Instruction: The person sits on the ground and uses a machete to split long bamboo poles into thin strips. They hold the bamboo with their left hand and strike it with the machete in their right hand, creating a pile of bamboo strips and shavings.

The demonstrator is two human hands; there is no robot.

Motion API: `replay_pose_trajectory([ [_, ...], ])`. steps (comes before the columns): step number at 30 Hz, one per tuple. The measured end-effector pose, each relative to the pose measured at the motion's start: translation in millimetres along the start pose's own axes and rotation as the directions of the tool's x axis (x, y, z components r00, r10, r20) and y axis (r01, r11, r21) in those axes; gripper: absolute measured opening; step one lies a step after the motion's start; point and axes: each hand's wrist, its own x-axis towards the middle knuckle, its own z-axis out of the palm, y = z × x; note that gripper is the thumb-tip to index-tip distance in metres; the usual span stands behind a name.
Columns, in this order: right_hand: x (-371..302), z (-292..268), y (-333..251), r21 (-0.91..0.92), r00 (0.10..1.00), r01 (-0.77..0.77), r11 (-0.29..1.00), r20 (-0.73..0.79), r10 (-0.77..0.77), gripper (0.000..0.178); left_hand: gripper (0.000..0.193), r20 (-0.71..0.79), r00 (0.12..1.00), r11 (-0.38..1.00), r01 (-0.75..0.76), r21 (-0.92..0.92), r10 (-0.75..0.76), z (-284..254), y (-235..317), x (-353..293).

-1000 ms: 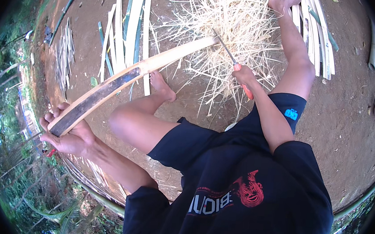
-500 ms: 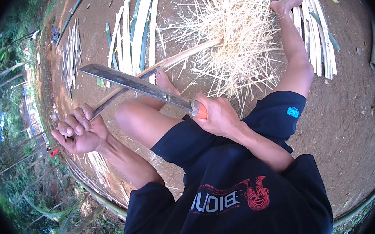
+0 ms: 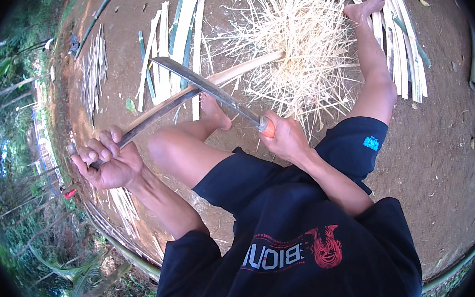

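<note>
My left hand [image 3: 114,164] is closed around the near end of a long bamboo strip [image 3: 162,109], palm turned up. The strip slants away to the right, and its pale far end reaches the heap of shavings [image 3: 290,46]. In my right hand [image 3: 289,140] is a machete [image 3: 201,82], gripped by its orange handle. Its long dark blade points to the far left and crosses over the strip at about mid-length. Whether the edge touches the strip, I cannot tell.
Split bamboo slats [image 3: 180,43] lie beyond my bent left leg. More slats [image 3: 404,55] lie by my outstretched right foot. Thin strips [image 3: 94,73] are bundled at the far left, and a bamboo tube [image 3: 474,58] rests on the dirt at right.
The machete has moved away from me and to the right along the strip, with my right hand shifting right. My left hand has moved slightly right.
</note>
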Motion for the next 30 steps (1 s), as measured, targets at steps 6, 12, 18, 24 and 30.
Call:
replay_pose_trajectory([
  [6, -8, -1, -8, -0.023, 0.998, 0.060, 0.998, 0.039, -0.059, 0.021, 0.046, -0.002, 1.000, 1.000, -0.014, -0.027, 0.014, -2, 0, -3],
  [12, 6, -4, 30, -0.004, 0.988, -0.153, 0.988, 0.030, 0.153, 0.024, 0.045, 0.017, 1.000, 0.999, -0.016, -0.046, 0.017, -8, -1, 2],
  [18, 10, 0, 24, -0.043, 0.997, -0.059, 0.997, 0.049, 0.061, 0.025, 0.044, -0.006, 1.000, 0.999, -0.004, -0.039, 0.004, -9, -2, 10],
  [24, 48, -4, 80, -0.191, 0.984, -0.168, 0.967, 0.033, 0.177, 0.021, 0.043, -0.153, 0.988, 0.998, -0.037, -0.046, 0.029, -18, -3, 15],
  [30, 41, -9, 49, -0.157, 0.986, -0.133, 0.979, 0.082, 0.147, 0.023, 0.041, -0.133, 0.991, 0.995, -0.024, -0.094, 0.011, -37, -2, 15],
])
